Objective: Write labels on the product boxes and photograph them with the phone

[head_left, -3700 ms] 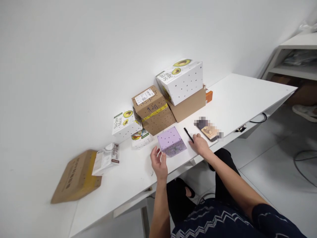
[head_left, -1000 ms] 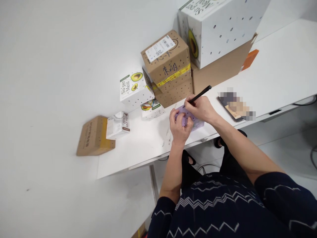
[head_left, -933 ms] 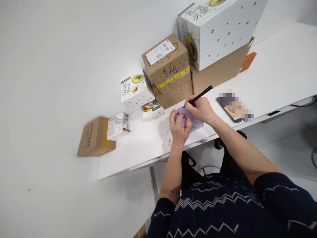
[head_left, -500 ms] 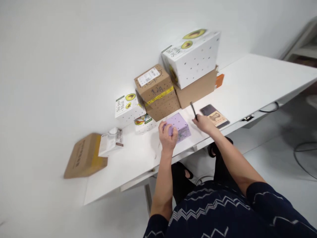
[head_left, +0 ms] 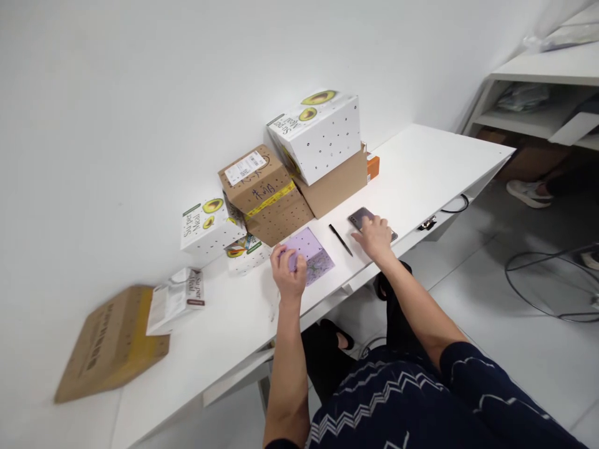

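My left hand (head_left: 289,272) is closed round the near left corner of a small purple box (head_left: 309,252) that stands on the white table (head_left: 435,168). A black pen (head_left: 340,239) lies loose on the table just right of the box. My right hand (head_left: 375,236) rests with its fingers spread flat on a dark phone (head_left: 361,217) beyond the pen.
Behind the purple box stand a taped brown carton (head_left: 264,193), a large white avocado-print box (head_left: 318,134) on a flat brown carton (head_left: 337,186), and a small white avocado box (head_left: 209,226). A flattened carton (head_left: 110,340) and white packet (head_left: 175,298) lie far left. Shelves (head_left: 547,93) stand right.
My right hand has set the pen down on the table and moved right onto the phone. My left hand stays on the purple box. The view has pulled back.
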A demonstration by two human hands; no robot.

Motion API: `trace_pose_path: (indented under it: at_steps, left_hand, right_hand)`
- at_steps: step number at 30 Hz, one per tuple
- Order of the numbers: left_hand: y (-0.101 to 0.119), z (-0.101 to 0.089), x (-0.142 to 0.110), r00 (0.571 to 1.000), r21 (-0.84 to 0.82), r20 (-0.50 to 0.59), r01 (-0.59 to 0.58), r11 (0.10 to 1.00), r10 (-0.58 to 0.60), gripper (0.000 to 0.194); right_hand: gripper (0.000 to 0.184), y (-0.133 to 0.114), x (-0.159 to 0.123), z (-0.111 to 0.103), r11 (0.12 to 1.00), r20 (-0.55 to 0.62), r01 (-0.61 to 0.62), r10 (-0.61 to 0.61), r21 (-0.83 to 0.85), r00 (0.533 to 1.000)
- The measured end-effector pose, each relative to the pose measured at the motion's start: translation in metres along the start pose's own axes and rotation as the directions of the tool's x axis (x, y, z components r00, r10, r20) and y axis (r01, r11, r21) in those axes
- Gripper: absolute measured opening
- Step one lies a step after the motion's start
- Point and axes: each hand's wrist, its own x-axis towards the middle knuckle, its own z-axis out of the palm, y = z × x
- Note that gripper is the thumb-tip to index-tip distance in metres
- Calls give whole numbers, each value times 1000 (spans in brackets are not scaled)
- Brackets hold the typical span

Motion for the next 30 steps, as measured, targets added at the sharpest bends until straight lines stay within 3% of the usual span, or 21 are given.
trace_pose_path:
  at_steps: [2, 4, 8, 12, 14, 16, 18, 20, 21, 23, 24, 25, 27, 30]
  left_hand:
    - [0, 0, 0, 1000, -6, -7, -4, 1000, 3, 15]
    - [-1, 1, 0, 1000, -22, -22, -14, 1000, 13, 14]
    - [-1, 2, 0, 999, -53, -38, -33, 998, 31, 12]
    - [1, 2, -1, 999, -30, -42, -34, 999, 33, 12]
    - [2, 1, -2, 999, -18, -36, -31, 999, 30, 12]
    - [1, 1, -2, 1000, -8, -19, -25, 1000, 25, 13]
    - [1, 0, -2, 1000, -2, -7, -15, 1000, 15, 13]
    - [0, 0, -1, 1000, -10, -3, -14, 1000, 14, 13]
    - [-1, -1, 0, 1000, -18, -2, -15, 1000, 15, 13]
    - [-3, -1, 0, 1000, -32, 1, -18, 999, 18, 13]
    - [-4, -1, 1, 1000, -38, 4, -19, 999, 19, 13]
    - [-5, 0, 1, 1000, -41, 3, -18, 999, 18, 14]
    - [-6, 1, 1, 1000, -44, -6, -20, 999, 20, 14]
    - [-4, 1, 0, 1000, -47, -15, -20, 999, 19, 13]
  right_hand:
    - [71, 14, 9, 4, 996, -61, -82, 81, -17, 995]
    - [82, 23, 15, 11, 995, -38, -102, 101, -11, 994]
    - [69, 26, 19, 22, 999, -12, -43, 43, -6, 999]
    - [63, 25, 18, 18, 999, -1, -33, 34, 32, 999]
    - [65, 28, 18, 12, 993, 0, -53, 53, 102, 999]
    - [70, 34, 17, 4, 954, 9, -94, 95, 286, 995]
    - [73, 40, 13, -5, 787, 71, -135, 116, 602, 991]
    - [68, 42, 3, -17, 429, 189, -196, 61, 882, 980]
    - [61, 41, -5, -24, 212, 248, -243, 2, 947, 969]
    - [50, 35, -22, -36, -184, 327, -356, -171, 916, 929]
    - [48, 30, -30, -40, -317, 337, -415, -273, 853, 901]
    - [49, 25, -37, -44, -413, 328, -460, -352, 786, 876]
    - [53, 15, -49, -49, -525, 300, -536, -470, 660, 830]
    - [60, 5, -59, -55, -572, 288, -613, -558, 546, 778]
